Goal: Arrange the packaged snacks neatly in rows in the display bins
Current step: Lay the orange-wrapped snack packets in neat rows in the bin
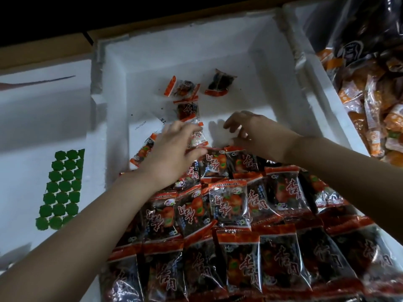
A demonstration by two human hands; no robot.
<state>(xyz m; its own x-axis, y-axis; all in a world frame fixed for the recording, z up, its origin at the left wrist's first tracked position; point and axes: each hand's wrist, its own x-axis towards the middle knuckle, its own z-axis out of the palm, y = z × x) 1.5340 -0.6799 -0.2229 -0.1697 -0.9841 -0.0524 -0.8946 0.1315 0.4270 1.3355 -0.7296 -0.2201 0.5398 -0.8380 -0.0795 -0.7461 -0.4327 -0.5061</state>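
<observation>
A white foam bin holds rows of red-and-black snack packets that overlap across its near half. Loose packets lie on the bare floor farther back: one at the middle, one to its right, one below them. My left hand reaches over the far edge of the rows, its fingers curled on a packet. Another packet lies partly under that hand. My right hand hovers just right of it over the back row, fingers loosely bent; I cannot see anything in it.
A second foam bin at the right is piled with orange packets and a dark bag. On the left a white foam lid carries a sheet of green round stickers. A paper slip lies on the bin floor.
</observation>
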